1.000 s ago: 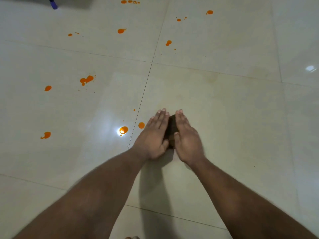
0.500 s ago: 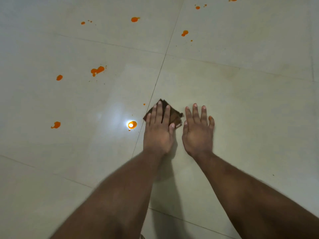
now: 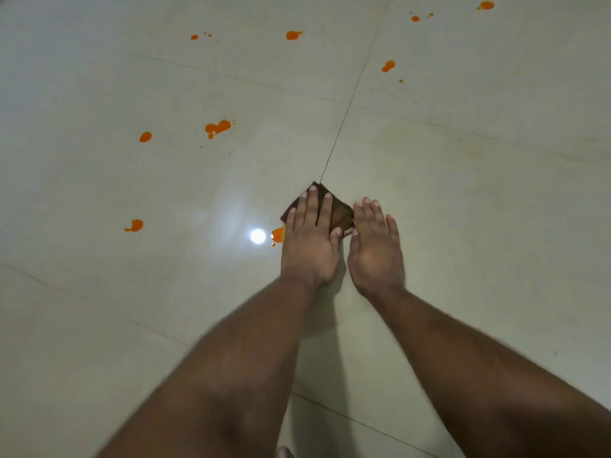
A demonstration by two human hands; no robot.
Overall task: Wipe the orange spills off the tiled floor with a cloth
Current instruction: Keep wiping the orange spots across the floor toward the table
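Note:
A small dark brown cloth [image 3: 340, 213] lies flat on the pale tiled floor [image 3: 463, 193]. My left hand [image 3: 309, 239] presses down on it with fingers spread, covering most of it. My right hand [image 3: 375, 246] rests flat on the tile just right of the cloth, its thumb at the cloth's edge. An orange spill [image 3: 278, 234] sits right against the left side of my left hand. More orange spills lie to the left [image 3: 135, 225] and farther off [image 3: 217, 127], [image 3: 145, 137], [image 3: 293, 35], [image 3: 387, 66].
A bright light reflection [image 3: 257, 236] shines on the tile beside the nearest spill. Dark grout lines [image 3: 344, 123] run across the floor. More orange drops sit at the far right top [image 3: 486, 5]. A toe tip [image 3: 284, 452] shows at the bottom edge.
My left hand moved onto the cloth and flattened it, sliding left over a small orange spot toward the spill by the reflection. My right hand came off the cloth and lies flat beside it.

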